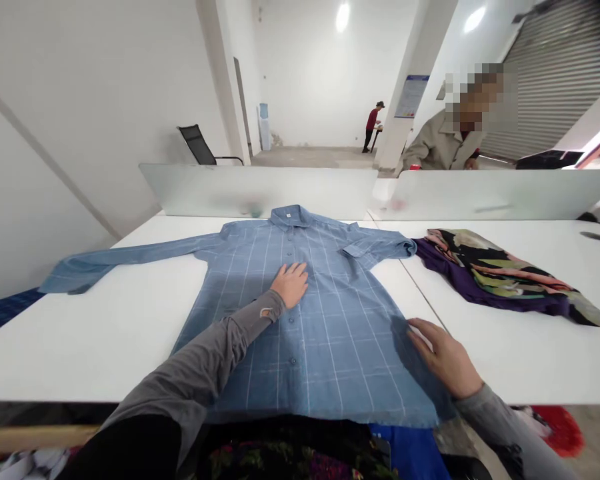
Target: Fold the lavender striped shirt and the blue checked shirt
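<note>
A blue button-up shirt with thin white checks lies front side up on the white table, its collar at the far side. One sleeve stretches out to the left; the other is folded back on itself at the right. My left hand rests flat on the button placket near mid-chest, fingers extended. At the shirt's right side edge is my right hand, its fingers stretched out and thumb apart. Whether its fingertips press on the cloth is hard to tell.
A patterned garment with purple cloth lies on the table to the right. A frosted divider runs along the back. Beyond it are a person in a beige jacket, a distant person in red and a black chair.
</note>
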{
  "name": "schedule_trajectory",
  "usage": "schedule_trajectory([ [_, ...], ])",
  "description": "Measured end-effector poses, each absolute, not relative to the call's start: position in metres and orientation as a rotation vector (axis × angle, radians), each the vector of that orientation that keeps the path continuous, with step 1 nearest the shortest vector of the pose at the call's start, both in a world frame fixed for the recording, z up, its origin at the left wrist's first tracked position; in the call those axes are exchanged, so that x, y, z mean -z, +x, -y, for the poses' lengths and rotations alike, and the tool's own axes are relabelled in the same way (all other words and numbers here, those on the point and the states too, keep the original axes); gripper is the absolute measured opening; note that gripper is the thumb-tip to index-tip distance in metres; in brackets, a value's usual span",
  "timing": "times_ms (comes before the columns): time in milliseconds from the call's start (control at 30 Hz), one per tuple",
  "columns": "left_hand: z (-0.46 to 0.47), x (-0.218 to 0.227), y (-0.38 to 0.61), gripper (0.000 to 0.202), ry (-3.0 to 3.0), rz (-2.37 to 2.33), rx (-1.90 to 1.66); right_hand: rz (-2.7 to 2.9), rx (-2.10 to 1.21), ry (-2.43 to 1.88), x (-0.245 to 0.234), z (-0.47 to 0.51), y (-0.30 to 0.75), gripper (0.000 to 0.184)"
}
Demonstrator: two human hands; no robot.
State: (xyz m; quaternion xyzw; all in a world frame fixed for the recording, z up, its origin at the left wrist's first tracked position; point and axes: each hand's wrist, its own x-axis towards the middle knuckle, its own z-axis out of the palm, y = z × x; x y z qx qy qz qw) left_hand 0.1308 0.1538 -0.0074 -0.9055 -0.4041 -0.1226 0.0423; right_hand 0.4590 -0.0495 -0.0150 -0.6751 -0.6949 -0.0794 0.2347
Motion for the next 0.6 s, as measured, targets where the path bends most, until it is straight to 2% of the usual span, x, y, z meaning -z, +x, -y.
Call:
schedule_trajectory([
  [67,-0.154,0.006,0.141,0.042,-2.774,1.267,0.442,1.931,0.219,-1.834,0.003,0.017,0.445,0.041],
  [200,-0.158,0.015,0.151,0.058,-2.792,1.455,0.418,2.174,0.214,-1.788,-0.005,-0.058,0.413,0.044],
  [400,-0.162,0.026,0.148,0.064,-2.800,1.442,0.414,2.064,0.220,-2.106,0.006,-0.107,0.449,0.040],
  [600,-0.160,0.024,0.150,0.061,-2.800,1.426,0.417,1.902,0.560,-2.093,-0.026,-0.159,0.501,0.044],
])
